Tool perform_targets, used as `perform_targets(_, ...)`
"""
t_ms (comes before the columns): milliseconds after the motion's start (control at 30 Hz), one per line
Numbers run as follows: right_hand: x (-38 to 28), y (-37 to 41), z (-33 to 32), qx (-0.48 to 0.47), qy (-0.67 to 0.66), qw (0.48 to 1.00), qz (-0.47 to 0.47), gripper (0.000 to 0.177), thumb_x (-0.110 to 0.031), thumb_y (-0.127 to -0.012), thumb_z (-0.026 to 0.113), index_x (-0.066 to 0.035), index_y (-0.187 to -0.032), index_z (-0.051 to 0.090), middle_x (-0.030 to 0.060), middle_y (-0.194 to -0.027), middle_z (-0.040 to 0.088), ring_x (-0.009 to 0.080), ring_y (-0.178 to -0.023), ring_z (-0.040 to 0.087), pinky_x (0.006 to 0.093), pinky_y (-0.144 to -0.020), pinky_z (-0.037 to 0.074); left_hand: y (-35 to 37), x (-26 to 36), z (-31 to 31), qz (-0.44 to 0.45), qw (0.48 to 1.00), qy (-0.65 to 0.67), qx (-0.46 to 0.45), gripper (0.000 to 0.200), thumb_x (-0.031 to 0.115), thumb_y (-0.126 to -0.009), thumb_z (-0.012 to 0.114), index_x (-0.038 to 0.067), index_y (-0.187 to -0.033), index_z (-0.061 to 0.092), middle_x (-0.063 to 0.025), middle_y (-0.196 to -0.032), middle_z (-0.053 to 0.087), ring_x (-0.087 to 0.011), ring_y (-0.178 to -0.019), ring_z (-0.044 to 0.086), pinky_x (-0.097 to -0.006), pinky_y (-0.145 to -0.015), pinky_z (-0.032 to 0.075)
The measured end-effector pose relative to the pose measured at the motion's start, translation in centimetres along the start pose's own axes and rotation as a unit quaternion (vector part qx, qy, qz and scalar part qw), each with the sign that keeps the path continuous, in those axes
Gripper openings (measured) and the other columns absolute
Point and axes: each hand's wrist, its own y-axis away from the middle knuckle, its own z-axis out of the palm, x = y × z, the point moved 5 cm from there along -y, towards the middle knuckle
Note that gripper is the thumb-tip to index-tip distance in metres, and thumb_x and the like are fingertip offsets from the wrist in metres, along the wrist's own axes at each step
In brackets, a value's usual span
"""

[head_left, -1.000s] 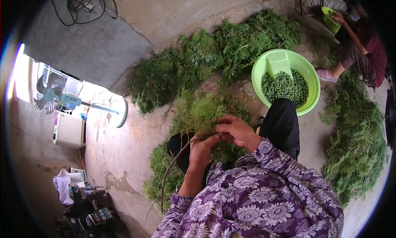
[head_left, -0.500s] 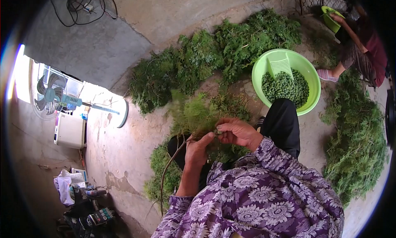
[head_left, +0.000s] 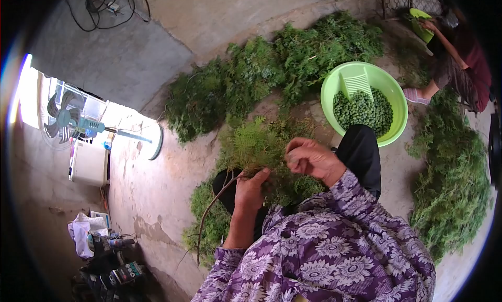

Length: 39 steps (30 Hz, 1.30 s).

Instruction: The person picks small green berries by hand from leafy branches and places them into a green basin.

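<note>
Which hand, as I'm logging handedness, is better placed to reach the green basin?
Right, probably: the right hand, fingers curled, lies nearer the green basin; the left hand grips the leafy branch.

Purple flower-print long sleeves [head_left: 334,239]; black trousers [head_left: 361,155].

Shows purple on the sleeve [head_left: 324,249], patterned all over with white-grey flowers; black on the trousers [head_left: 361,155]. Dull green across the sprig [head_left: 256,145], brown along its bare stem [head_left: 212,210]. Bright lime on the basin [head_left: 334,82], darker green on the berries [head_left: 363,111] inside. Teal on the fan [head_left: 65,121], maroon on the co-worker's top [head_left: 476,61].
</note>
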Motion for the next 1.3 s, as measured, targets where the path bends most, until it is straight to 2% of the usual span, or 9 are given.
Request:
perform_targets(167,-8.6,3.9,-1.5,0.159,0.192,0.936,-0.250,0.014,0.000,-0.072,0.057,-0.002,-0.086,0.057,0.0047,-0.065,0.056,0.0100,-0.055,0.051,0.0203,-0.050,0.041,0.2,0.2,0.1,-0.029,0.996,0.079,-0.015,0.013,0.011,-0.077,0.060,0.006,-0.087,0.055,-0.0077,-0.080,0.061,-0.0144,-0.061,0.053,-0.0281,-0.047,0.042)
perform_targets(233,-12.1,5.5,-4.7,0.318,0.439,0.746,-0.386,0.020,-0.005,-0.073,0.056,-0.002,-0.093,0.058,0.0082,-0.077,0.060,0.0150,-0.068,0.056,0.0241,-0.062,0.046,0.2,0.3,0.1,-0.032,0.996,0.080,-0.022,0.016,0.012,-0.076,0.061,0.007,-0.090,0.055,-0.0077,-0.083,0.061,-0.0139,-0.061,0.053,-0.0280,-0.046,0.042)
perform_targets(267,-13.8,7.4,-3.8,0.411,0.650,0.458,-0.447,0.025,-0.007,-0.070,0.057,-0.003,-0.095,0.058,0.0148,-0.084,0.061,0.0236,-0.079,0.057,0.0297,-0.074,0.045,0.2,0.2,0.3,-0.037,0.996,0.080,-0.030,0.019,0.012,-0.076,0.061,0.008,-0.093,0.055,-0.0076,-0.086,0.061,-0.0135,-0.061,0.054,-0.0280,-0.046,0.043)
perform_targets(300,-14.4,8.3,-4.1,0.463,0.677,0.368,-0.439,0.026,-0.008,-0.067,0.059,-0.003,-0.092,0.059,0.0200,-0.090,0.059,0.0307,-0.088,0.055,0.0336,-0.081,0.042,0.2,0.2,0.4,-0.038,0.996,0.080,-0.033,0.019,0.012,-0.076,0.061,0.008,-0.093,0.055,-0.0076,-0.086,0.061,-0.0135,-0.061,0.054,-0.0280,-0.046,0.043)
perform_targets(400,-14.4,8.7,-5.5,0.436,0.644,0.460,-0.429,0.018,-0.006,-0.069,0.059,-0.002,-0.087,0.060,0.0142,-0.085,0.061,0.0229,-0.080,0.057,0.0295,-0.075,0.045,0.0,0.1,0.7,-0.047,0.995,0.076,-0.037,0.017,0.015,-0.078,0.059,0.008,-0.093,0.055,-0.0080,-0.083,0.062,-0.0131,-0.060,0.054,-0.0274,-0.046,0.043)
perform_targets(467,-11.9,6.4,-5.8,0.265,0.306,0.835,-0.374,0.012,-0.002,-0.071,0.059,-0.001,-0.083,0.061,0.0055,-0.079,0.061,0.0128,-0.074,0.056,0.0235,-0.069,0.045,-0.2,-0.1,0.8,-0.060,0.994,0.082,-0.027,0.015,0.016,-0.080,0.056,0.007,-0.092,0.054,-0.0086,-0.082,0.062,-0.0128,-0.058,0.053,-0.0264,-0.045,0.043)
perform_targets(500,-10.7,5.7,-4.3,0.242,0.323,0.843,-0.356,0.009,0.000,-0.073,0.058,0.000,-0.081,0.061,-0.0008,-0.075,0.060,0.0057,-0.069,0.053,0.0189,-0.064,0.043,-0.2,-0.2,0.8,-0.061,0.995,0.079,-0.028,0.015,0.016,-0.080,0.056,0.007,-0.092,0.054,-0.0086,-0.082,0.062,-0.0128,-0.058,0.053,-0.0264,-0.045,0.043)
perform_targets(767,-3.3,2.2,2.6,0.076,0.492,0.834,-0.239,0.007,-0.008,-0.075,0.061,-0.003,-0.080,0.060,0.0010,-0.074,0.057,0.0070,-0.070,0.052,0.0217,-0.062,0.042,-0.6,0.2,0.8,-0.014,0.994,0.108,-0.018,0.015,0.018,-0.084,0.052,0.004,-0.090,0.052,-0.0101,-0.072,0.060,-0.0133,-0.052,0.052,-0.0234,-0.046,0.043)
perform_targets(1300,-2.8,2.1,4.6,0.090,0.633,0.704,-0.309,0.016,-0.011,-0.070,0.065,-0.005,-0.084,0.060,0.0067,-0.076,0.057,0.0184,-0.070,0.056,0.0276,-0.063,0.044,-0.8,-0.9,-0.2,-0.040,0.987,0.153,0.015,0.015,0.020,-0.083,0.053,0.005,-0.086,0.052,-0.0074,-0.076,0.056,-0.0179,-0.062,0.056,-0.0276,-0.048,0.041)
